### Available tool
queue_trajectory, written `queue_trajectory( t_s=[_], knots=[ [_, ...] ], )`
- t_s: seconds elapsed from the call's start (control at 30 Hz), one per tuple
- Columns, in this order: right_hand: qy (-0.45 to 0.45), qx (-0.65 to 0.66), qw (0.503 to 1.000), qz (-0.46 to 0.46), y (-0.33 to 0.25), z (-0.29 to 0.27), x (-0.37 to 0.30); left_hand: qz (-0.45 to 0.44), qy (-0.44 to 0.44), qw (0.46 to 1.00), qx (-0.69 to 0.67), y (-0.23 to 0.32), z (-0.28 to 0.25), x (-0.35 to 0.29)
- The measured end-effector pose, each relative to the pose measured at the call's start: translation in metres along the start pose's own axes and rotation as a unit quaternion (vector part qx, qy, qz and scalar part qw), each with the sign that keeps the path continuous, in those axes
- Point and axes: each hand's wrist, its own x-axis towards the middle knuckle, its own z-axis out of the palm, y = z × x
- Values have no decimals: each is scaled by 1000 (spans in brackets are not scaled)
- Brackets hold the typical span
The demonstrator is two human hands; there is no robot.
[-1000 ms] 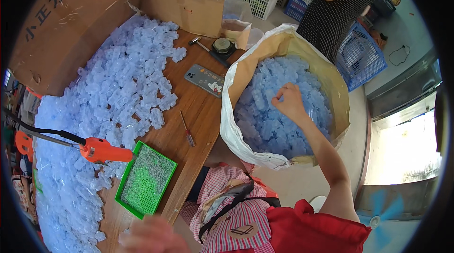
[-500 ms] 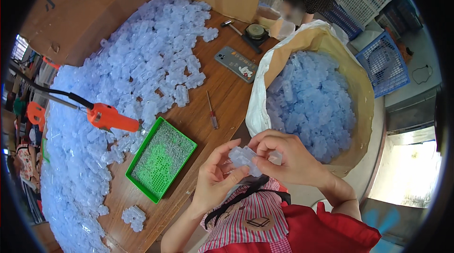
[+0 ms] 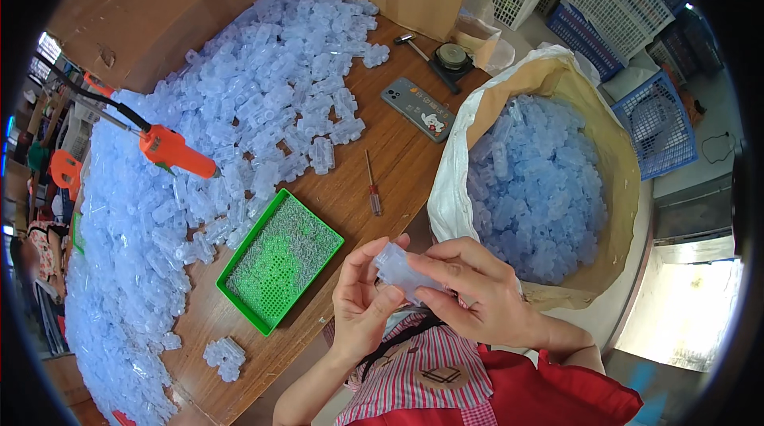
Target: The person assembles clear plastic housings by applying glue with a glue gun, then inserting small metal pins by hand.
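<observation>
Both hands hold one translucent pale-blue plastic part (image 3: 400,268) between them, above my lap at the table's edge. My left hand (image 3: 360,289) grips its left side with the thumb below and fingers behind. My right hand (image 3: 477,291) pinches its right side between thumb and fingers. Just beyond my left hand lies a green tray (image 3: 338,249) holding many small metal pieces, with bare perforated floor showing in its middle. To the right stands a large paper-lined white sack (image 3: 450,195) full of similar blue parts (image 3: 541,187).
A big heap of blue plastic parts (image 3: 263,91) covers the table's left and back. An orange electric screwdriver (image 3: 177,153) hangs over it. A screwdriver (image 3: 373,191), a phone (image 3: 417,114), a hammer (image 3: 430,64) and a small cluster of parts (image 3: 224,358) lie on the wood.
The plastic part has turned in my hands, and my right fingers have shifted onto its upper side. The view has moved a little. The person at the back is out of view.
</observation>
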Motion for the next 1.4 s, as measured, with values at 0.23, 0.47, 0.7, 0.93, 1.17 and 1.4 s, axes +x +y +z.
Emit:
queue_trajectory(
  t_s=[0.23,0.47,0.7,0.93,1.17,1.4],
  knots=[
    [35,-23,999,-23,4,12,3,70,-23,991,113,2,-1,0],
    [38,-91,994,-38,7,20,-2,-6,36,998,60,1,3,-2],
    [74,-99,992,-18,14,22,-4,-39,79,994,65,-1,10,7],
    [6,-17,998,58,27,22,-6,-107,91,977,160,-3,8,11],
    [153,-246,904,313,51,-67,-23,-166,-22,944,283,4,22,13],
    [273,2,962,-1,-12,-106,-12,107,-80,932,336,50,66,-8]
  ],
)
